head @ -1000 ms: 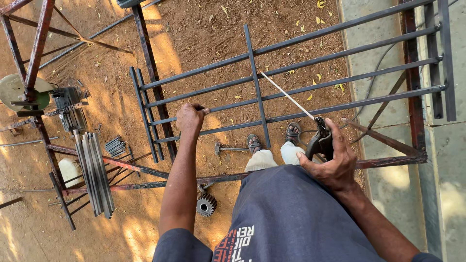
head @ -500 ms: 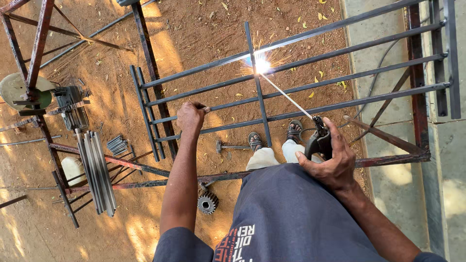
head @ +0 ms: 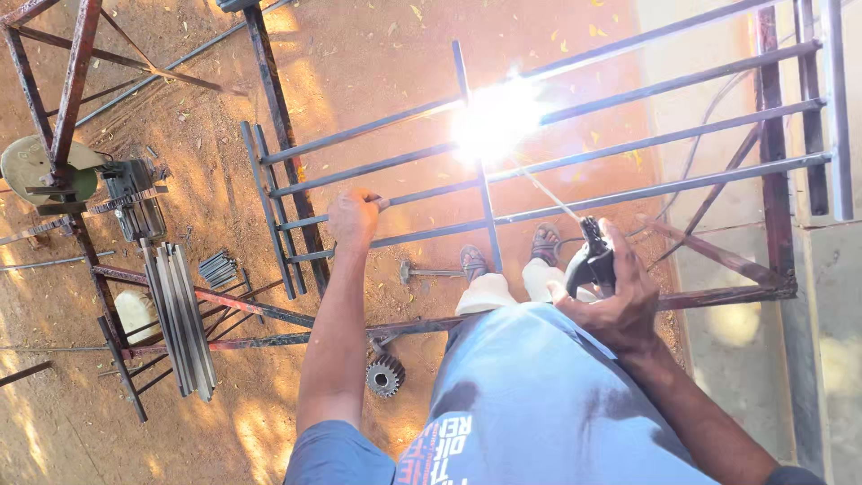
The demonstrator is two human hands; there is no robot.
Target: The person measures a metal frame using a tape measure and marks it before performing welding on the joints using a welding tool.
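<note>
right hand (head: pixel 620 301) clamped round the electrode holder (head: pixel 593 260) — rod tip sparking at frame centre; left hand (head: pixel 353 218) grips 1 grille bar (head: pixel 431 191), steadying it.

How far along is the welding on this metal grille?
Done: the bars of the grille are laid out in the frame. In hand: the right hand holds the electrode holder, with an arc burning at an upright joint; the left hand steadies a bar. Left: which joints remain unwelded cannot be told.
</note>
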